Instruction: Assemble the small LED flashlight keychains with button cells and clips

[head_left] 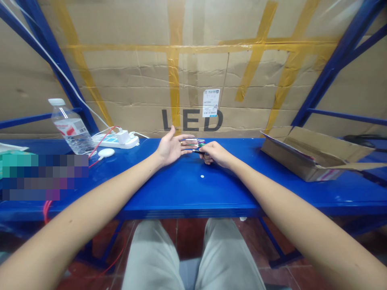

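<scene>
Over the blue table (181, 189), my right hand (216, 154) is closed around a bundle of thin pens (200, 142) with multicoloured, shiny barrels. One dark pen (197, 152) sticks out lower than the others, towards the left. My left hand (169, 149) is open with its palm turned up and thumb raised. Its fingers reach to the left ends of the pens, and a ring shows on one finger. Whether those fingertips touch the pens I cannot tell.
An open cardboard box (302, 165) stands at the right. To the left are a water bottle (74, 129), a white power strip (130, 141) with cables and a small white oval object (106, 153). A small white disc (202, 176) lies in front. Large taped cardboard (145, 88) rises behind.
</scene>
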Demonstrator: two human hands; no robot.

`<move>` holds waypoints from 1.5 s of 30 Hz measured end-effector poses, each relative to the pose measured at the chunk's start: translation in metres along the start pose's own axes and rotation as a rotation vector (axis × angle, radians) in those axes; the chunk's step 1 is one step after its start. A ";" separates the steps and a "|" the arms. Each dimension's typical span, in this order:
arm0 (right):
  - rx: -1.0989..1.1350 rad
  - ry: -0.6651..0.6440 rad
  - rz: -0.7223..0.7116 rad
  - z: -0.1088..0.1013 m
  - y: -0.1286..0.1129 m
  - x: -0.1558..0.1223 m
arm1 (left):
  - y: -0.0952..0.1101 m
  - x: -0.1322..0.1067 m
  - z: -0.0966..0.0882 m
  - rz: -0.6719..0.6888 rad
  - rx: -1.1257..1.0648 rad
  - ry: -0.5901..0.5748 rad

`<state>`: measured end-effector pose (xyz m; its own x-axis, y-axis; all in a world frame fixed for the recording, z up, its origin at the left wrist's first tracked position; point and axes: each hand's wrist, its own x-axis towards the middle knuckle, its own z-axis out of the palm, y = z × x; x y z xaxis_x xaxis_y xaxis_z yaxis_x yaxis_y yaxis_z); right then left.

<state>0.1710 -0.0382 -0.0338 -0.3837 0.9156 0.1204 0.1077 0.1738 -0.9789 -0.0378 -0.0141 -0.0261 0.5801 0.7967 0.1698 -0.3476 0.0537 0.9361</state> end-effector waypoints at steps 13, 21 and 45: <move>-0.056 -0.050 -0.022 -0.002 0.002 0.000 | -0.001 0.001 -0.002 -0.004 0.001 -0.020; -0.088 -0.058 -0.052 -0.002 0.003 0.001 | -0.004 0.001 0.003 0.114 0.359 0.091; -0.792 -0.107 -0.072 -0.036 0.005 0.004 | -0.005 -0.006 -0.001 0.125 1.410 -0.035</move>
<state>0.2035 -0.0204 -0.0326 -0.4958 0.8596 0.1234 0.6829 0.4737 -0.5562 -0.0402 -0.0184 -0.0319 0.6256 0.7351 0.2612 0.6070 -0.6690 0.4290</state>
